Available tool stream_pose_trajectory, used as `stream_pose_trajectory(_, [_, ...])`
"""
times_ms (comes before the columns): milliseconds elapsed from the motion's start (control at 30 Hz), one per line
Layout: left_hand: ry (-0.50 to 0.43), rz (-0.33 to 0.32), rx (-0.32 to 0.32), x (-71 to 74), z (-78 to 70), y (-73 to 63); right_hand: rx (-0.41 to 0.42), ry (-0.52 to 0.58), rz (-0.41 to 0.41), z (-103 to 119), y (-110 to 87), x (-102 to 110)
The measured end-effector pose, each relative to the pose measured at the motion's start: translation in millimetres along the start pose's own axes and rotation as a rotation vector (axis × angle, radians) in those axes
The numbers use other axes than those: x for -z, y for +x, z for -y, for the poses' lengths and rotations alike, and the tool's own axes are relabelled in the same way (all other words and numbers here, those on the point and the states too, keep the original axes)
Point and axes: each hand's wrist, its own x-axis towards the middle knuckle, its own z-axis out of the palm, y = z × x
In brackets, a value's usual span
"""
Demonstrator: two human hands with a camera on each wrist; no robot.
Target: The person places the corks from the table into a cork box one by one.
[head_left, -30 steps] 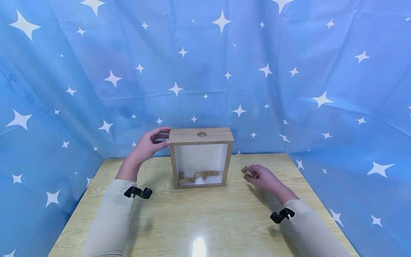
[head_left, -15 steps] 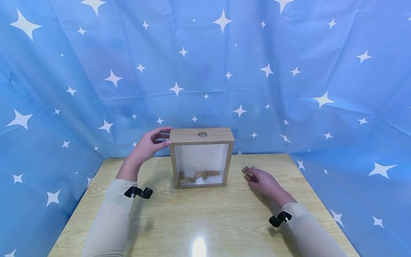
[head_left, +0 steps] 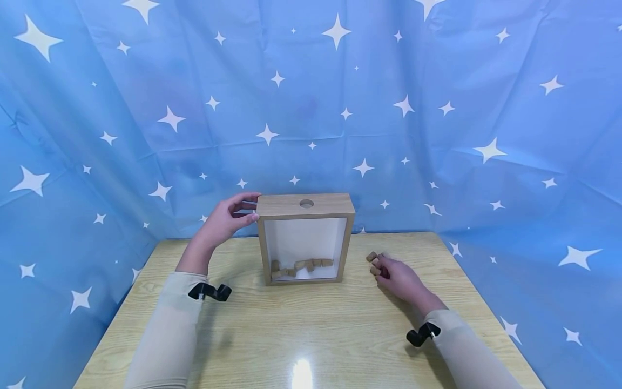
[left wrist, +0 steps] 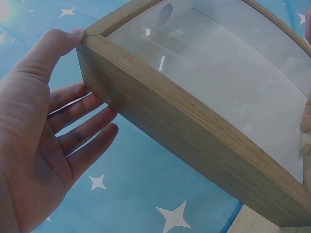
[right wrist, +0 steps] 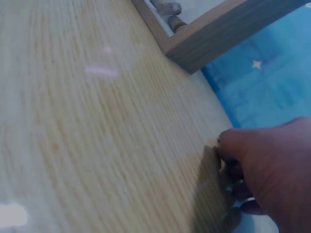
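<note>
A shallow wooden box frame [head_left: 305,205] with a clear front and a round hole in its top stands upright on the table. Several corks [head_left: 309,265] lie along its bottom inside. My left hand [head_left: 221,222] grips the box's upper left corner; in the left wrist view the thumb presses the front edge and the fingers touch the back edge. Right of the box, my right hand [head_left: 400,276] is low over the table, its fingertips curled in at a cork [head_left: 374,270]. One more cork [head_left: 371,256] lies just beyond. In the right wrist view the fingertips' contact is hidden.
The pale wood-grain table [head_left: 272,329] ends close behind the box, at a blue curtain [head_left: 311,97] with white stars. Black camera mounts [head_left: 209,292] sit on both wrists.
My right hand has drawn back slightly toward me, and its fingertips have shifted at the corks. The left hand and the box stay where they were.
</note>
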Motion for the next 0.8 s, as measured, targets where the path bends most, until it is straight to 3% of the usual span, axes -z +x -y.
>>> stream_pose_trajectory(567, [-0.001,0.000,0.003,-0.7,-0.2,-0.4,-0.037,0.074,-0.050,10.5,-4.5,7.2])
stream_pose_trajectory(800, [0.004,-0.006,0.005,-0.5,0.8,-0.6,-0.061,0.163,-0.051,16.0,-1.5,14.4])
